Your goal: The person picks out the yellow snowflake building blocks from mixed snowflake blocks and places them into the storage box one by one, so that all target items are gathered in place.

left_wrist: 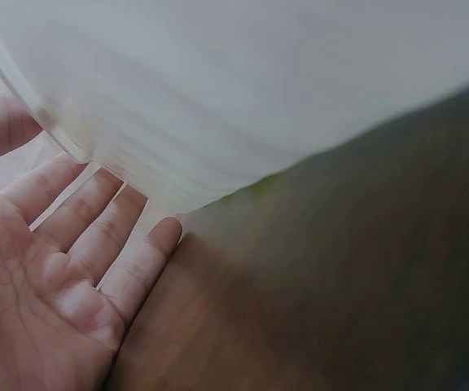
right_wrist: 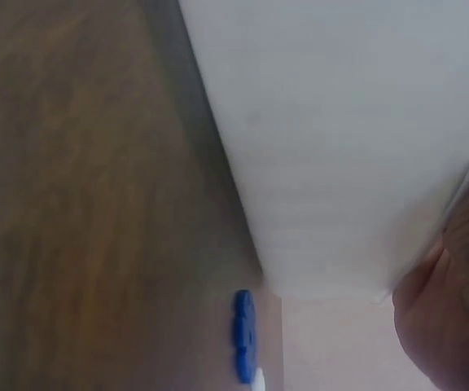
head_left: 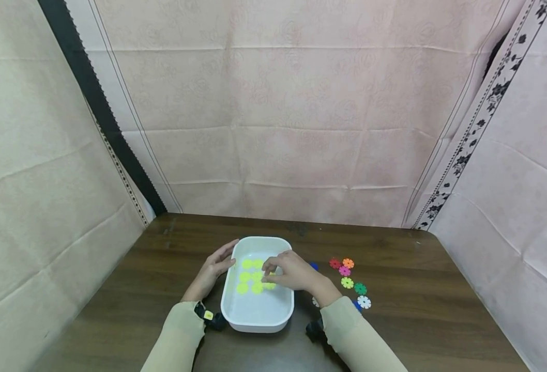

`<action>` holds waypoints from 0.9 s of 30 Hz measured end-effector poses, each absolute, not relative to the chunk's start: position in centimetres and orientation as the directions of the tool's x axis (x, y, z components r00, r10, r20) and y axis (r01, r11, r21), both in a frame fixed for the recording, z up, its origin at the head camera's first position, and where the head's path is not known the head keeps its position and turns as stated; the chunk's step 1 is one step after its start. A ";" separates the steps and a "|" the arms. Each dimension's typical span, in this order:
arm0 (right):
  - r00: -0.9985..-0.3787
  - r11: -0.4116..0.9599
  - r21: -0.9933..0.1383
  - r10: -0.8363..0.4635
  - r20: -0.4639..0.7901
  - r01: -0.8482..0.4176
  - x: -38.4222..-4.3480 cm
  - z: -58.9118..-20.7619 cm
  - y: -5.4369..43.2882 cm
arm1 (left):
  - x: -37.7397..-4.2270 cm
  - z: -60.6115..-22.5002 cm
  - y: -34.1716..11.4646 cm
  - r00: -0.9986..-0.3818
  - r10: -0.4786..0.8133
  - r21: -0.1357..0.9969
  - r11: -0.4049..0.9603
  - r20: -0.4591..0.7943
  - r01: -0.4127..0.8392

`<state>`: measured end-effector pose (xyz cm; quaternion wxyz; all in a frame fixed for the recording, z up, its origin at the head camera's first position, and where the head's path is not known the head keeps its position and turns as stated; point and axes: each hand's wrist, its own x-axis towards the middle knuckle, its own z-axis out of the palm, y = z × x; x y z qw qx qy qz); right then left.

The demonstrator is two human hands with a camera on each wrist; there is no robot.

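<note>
A white rectangular tray stands on the table with several yellow-green flower-shaped pieces laid in rows on its floor. My left hand is at the tray's left side. Its thumb touches the rim, and its fairly straight fingers lie against the outer wall in the left wrist view. Over the tray's right half, my right hand reaches in with bent fingers, close above the right-hand pieces. Whether a piece is between its fingertips is hidden. The right wrist view shows mostly the tray's outer wall.
Right of the tray, loose flower-shaped pieces lie on the brown table: red, orange, pink, yellow-green, green, white and blue. Pale cloth hangs around the table.
</note>
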<state>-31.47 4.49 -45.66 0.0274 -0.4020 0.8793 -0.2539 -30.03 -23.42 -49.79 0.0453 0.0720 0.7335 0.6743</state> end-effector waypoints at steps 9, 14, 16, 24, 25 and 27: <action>-0.666 0.484 -0.525 -0.707 0.236 -0.700 -31.8 -44.9 5.4 | -30.1 -49.9 -23.4 -0.984 0.172 0.996 0.067 0.048 0.060; -0.624 0.366 -0.543 -0.653 0.428 -0.756 -31.9 -44.0 6.7 | -30.1 -50.0 -23.5 -0.983 0.177 0.997 0.051 0.045 0.055; -0.609 0.332 -0.540 -0.623 0.491 -0.774 -32.0 -43.8 7.4 | -30.1 -50.0 -23.5 -0.983 0.177 0.998 0.046 0.042 0.051; -0.690 0.392 -0.577 -0.520 0.503 -0.716 -32.7 -44.6 12.1 | -30.1 -49.9 -23.5 -0.983 0.177 0.997 0.052 0.042 0.052; -0.698 0.403 -0.577 -0.514 0.499 -0.710 -32.7 -44.8 12.8 | -30.1 -49.9 -23.5 -0.984 0.173 0.997 0.051 0.041 0.050; -0.710 0.426 -0.573 -0.503 0.493 -0.700 -32.8 -45.2 14.3 | -30.1 -49.9 -23.4 -0.984 0.175 0.997 0.049 0.043 0.052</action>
